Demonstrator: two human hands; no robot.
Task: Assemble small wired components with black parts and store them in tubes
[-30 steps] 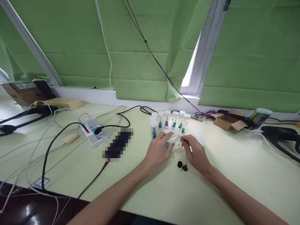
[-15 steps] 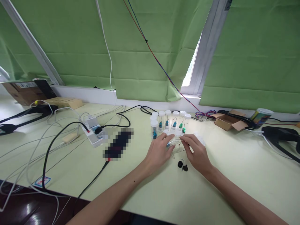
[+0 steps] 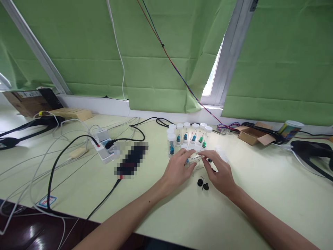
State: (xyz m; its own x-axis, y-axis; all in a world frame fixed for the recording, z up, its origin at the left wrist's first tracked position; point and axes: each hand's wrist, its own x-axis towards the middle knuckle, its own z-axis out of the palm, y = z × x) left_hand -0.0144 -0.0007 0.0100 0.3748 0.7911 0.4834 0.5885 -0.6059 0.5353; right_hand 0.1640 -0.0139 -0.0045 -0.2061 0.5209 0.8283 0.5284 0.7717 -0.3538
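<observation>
My left hand grips a clear plastic vial lying on its side, with a blue-hubbed dispensing needle inside it. My right hand pinches the vial's right end between thumb and index finger; whether a cap is there I cannot make out. Just behind my hands stand several upright white-capped vials with blue or green needles in them. On the table below my fingers lie a small round black part, another black part with a stem and thin bent metal needles.
White vial caps lie beyond my right hand. To the left are a blurred-out dark phone, a power strip and loose cables. An open cardboard box and a printed can stand at the back right.
My right fingertips have spread slightly and now sit around the vial's end. A thin needle earlier seen between the hands no longer sticks out there. My left hand is nearly still.
</observation>
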